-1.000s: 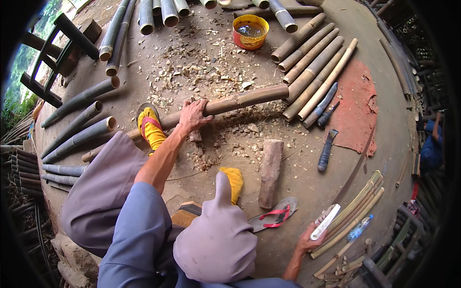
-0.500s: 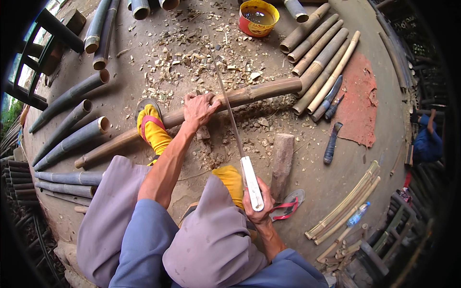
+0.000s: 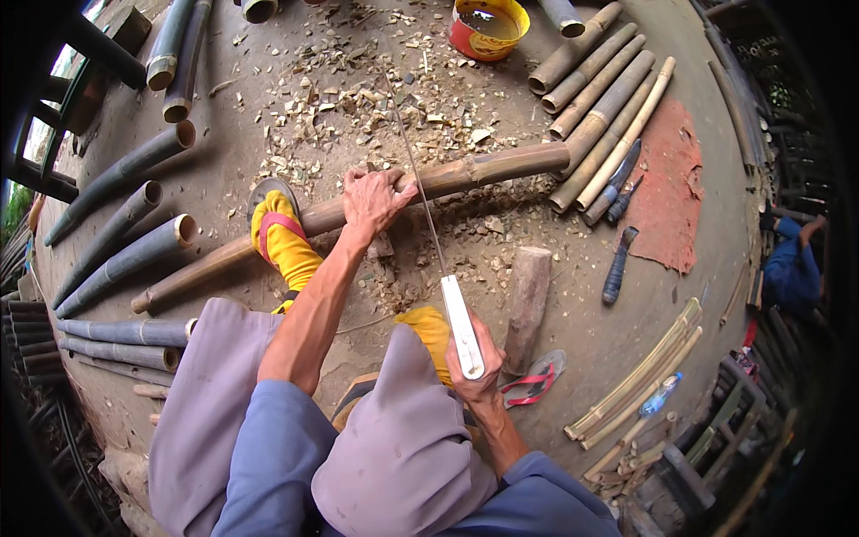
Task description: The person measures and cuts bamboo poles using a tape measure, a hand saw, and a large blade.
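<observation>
Chip-strewn dirt floor [image 3: 626, 358] lies under the bamboo pole [image 3: 490, 170], which my yellow-socked left foot [image 3: 291, 246] crosses. My left hand [image 3: 376, 204] grips the pole just beside the handsaw [image 3: 454, 300]; my right hand [image 3: 481, 358] clasps its handle. Light, square strokes, kept clear of my left hand, should serve best.

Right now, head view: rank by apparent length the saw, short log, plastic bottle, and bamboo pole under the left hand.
1. Bamboo pole
2. Saw, nearer the camera, so it may look longer than it is
3. Short log
4. Plastic bottle
</observation>
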The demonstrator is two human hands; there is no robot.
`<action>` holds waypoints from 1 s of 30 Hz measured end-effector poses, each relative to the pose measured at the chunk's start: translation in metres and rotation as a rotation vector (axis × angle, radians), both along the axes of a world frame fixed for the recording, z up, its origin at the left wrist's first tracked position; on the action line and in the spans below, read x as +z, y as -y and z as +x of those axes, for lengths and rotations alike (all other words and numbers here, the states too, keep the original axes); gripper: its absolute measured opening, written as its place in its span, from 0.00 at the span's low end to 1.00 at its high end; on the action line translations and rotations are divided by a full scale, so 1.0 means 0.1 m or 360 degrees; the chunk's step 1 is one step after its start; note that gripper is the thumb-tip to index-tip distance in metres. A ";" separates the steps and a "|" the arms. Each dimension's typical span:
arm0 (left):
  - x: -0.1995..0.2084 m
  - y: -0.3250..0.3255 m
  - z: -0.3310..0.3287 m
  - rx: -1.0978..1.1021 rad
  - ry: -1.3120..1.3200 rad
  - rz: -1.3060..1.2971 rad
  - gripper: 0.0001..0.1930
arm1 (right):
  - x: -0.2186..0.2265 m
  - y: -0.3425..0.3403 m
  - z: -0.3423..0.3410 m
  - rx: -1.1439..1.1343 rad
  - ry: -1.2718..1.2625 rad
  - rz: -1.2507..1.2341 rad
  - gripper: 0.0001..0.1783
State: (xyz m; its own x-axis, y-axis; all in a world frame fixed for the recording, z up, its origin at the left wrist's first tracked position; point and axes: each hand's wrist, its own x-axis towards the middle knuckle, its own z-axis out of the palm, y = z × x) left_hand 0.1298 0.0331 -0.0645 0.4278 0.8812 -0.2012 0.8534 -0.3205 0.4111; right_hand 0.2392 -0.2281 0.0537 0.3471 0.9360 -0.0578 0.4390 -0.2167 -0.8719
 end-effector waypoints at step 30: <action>-0.06 0.05 -0.07 -0.0047 0.0054 0.0117 0.26 | 0.11 -0.42 0.16 -0.0144 0.0013 0.0434 0.23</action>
